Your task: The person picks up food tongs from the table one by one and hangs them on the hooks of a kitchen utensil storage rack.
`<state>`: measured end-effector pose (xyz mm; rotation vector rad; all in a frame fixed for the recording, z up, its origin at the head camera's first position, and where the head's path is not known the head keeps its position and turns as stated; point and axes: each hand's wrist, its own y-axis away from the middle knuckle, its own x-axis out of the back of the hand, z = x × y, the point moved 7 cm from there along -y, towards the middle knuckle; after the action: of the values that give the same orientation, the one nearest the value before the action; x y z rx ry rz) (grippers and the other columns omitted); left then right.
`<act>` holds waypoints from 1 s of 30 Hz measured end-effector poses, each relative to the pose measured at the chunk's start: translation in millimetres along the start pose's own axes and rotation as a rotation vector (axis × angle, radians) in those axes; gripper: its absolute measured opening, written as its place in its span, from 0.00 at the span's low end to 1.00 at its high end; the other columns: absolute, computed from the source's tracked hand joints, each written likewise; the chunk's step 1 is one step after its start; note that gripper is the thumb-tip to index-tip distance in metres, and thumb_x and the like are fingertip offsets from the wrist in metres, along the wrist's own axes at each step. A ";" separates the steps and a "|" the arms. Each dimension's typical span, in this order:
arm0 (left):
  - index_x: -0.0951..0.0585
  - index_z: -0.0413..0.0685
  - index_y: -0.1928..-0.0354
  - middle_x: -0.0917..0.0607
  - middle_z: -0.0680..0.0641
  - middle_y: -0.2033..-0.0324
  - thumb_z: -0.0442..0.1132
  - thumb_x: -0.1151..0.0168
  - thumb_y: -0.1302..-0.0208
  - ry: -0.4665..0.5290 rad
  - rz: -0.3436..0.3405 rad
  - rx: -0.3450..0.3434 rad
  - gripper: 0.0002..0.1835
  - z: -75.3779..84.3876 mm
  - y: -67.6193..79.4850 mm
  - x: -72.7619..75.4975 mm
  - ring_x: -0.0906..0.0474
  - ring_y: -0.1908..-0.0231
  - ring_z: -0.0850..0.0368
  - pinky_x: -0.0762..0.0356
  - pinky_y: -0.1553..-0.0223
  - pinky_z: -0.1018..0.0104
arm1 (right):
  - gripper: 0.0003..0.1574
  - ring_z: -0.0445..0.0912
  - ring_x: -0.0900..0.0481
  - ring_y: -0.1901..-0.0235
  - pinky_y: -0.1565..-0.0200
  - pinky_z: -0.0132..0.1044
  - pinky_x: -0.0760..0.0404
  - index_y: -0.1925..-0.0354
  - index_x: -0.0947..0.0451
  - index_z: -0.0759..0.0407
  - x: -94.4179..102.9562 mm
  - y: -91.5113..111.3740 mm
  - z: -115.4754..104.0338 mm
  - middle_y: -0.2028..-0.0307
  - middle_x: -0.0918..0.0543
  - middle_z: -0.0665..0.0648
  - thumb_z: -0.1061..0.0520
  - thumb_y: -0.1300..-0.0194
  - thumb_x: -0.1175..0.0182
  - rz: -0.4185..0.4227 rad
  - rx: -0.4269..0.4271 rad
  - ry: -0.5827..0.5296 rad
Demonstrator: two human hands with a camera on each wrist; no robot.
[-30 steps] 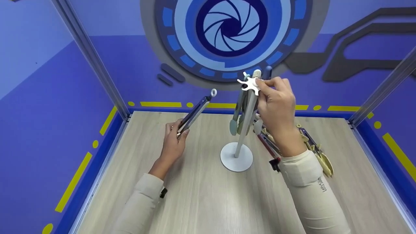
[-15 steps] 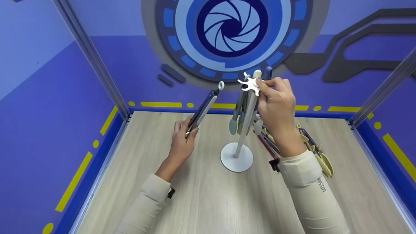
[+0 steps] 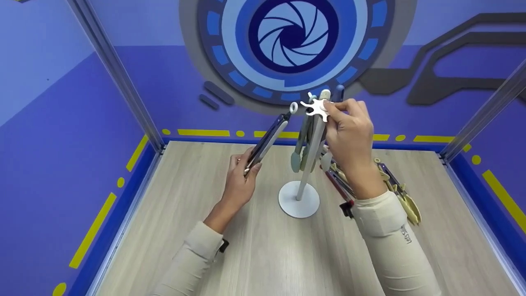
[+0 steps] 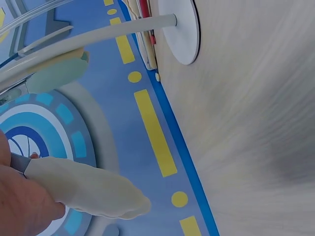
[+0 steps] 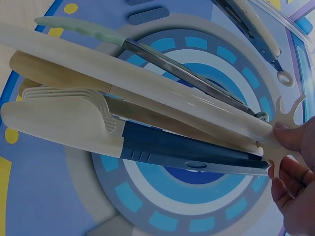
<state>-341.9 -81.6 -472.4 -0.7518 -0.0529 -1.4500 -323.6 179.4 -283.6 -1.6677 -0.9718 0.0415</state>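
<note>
My left hand [image 3: 240,181] grips a pair of tongs [image 3: 269,137] with dark and grey arms. Their white ring points up toward the stand's hooks; the cream head [image 4: 88,189] extends below the hand in the left wrist view. With thumb and fingers, my right hand [image 3: 349,131] pinches the white hooked top [image 3: 315,107] of a utensil stand. Its pole [image 3: 309,162] leans slightly above a round white base [image 3: 299,200]. Tongs with a pale green head [image 5: 81,30] hang there, beside a utensil with a dark blue handle [image 5: 192,157] and cream ridged head.
On the table [image 3: 263,255], right of the stand, lie tongs with yellow heads [image 3: 409,207] and a red-handled utensil [image 3: 339,185], partly behind the right forearm. Blue printed walls and metal posts [image 3: 119,78] enclose the table.
My left hand has moved right and slightly up with the tongs, bringing their ring close to the stand's hooks. My right hand stays on the stand's top.
</note>
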 end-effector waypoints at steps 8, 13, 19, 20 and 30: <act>0.29 0.57 0.22 0.25 0.41 0.40 0.53 0.43 0.18 -0.010 -0.001 0.003 0.28 4.8 -1.5 -2.5 0.21 0.47 0.51 0.21 0.46 0.52 | 0.14 0.61 0.22 0.58 0.57 0.43 0.24 0.47 0.09 0.58 1.0 -1.0 -2.4 0.60 0.14 0.64 0.65 0.25 0.38 0.008 0.008 0.000; 0.29 0.57 0.22 0.25 0.42 0.41 0.54 0.44 0.18 -0.008 -0.010 0.009 0.28 8.0 -3.0 -4.9 0.23 0.47 0.52 0.23 0.49 0.56 | 0.15 0.61 0.23 0.58 0.57 0.45 0.24 0.48 0.08 0.58 1.2 -1.2 -2.1 0.60 0.14 0.64 0.65 0.25 0.38 0.009 0.007 -0.002; 0.29 0.57 0.23 0.25 0.42 0.43 0.54 0.44 0.18 -0.009 -0.015 0.009 0.28 9.7 -3.6 -7.1 0.23 0.49 0.54 0.24 0.51 0.59 | 0.15 0.60 0.23 0.58 0.58 0.42 0.25 0.46 0.09 0.58 0.0 -0.3 -0.7 0.59 0.15 0.64 0.63 0.23 0.39 -0.015 -0.006 0.015; 0.29 0.58 0.23 0.25 0.42 0.43 0.54 0.44 0.18 -0.011 -0.016 0.008 0.28 10.2 -3.7 -7.5 0.23 0.49 0.54 0.25 0.51 0.59 | 0.15 0.59 0.23 0.57 0.58 0.41 0.25 0.46 0.09 0.58 0.1 -0.1 -0.5 0.59 0.15 0.64 0.63 0.23 0.39 -0.018 -0.010 0.016; 0.29 0.59 0.22 0.25 0.41 0.42 0.54 0.44 0.19 -0.024 -0.031 0.023 0.28 11.6 -4.2 -9.2 0.23 0.49 0.51 0.24 0.51 0.56 | 0.14 0.60 0.23 0.57 0.56 0.43 0.22 0.46 0.09 0.58 -0.4 -0.3 -0.7 0.59 0.15 0.64 0.63 0.23 0.39 -0.021 -0.015 0.013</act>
<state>-342.5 -67.6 -465.9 -0.7524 -0.1000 -1.4678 -323.7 178.6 -283.3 -1.6690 -0.9820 0.0095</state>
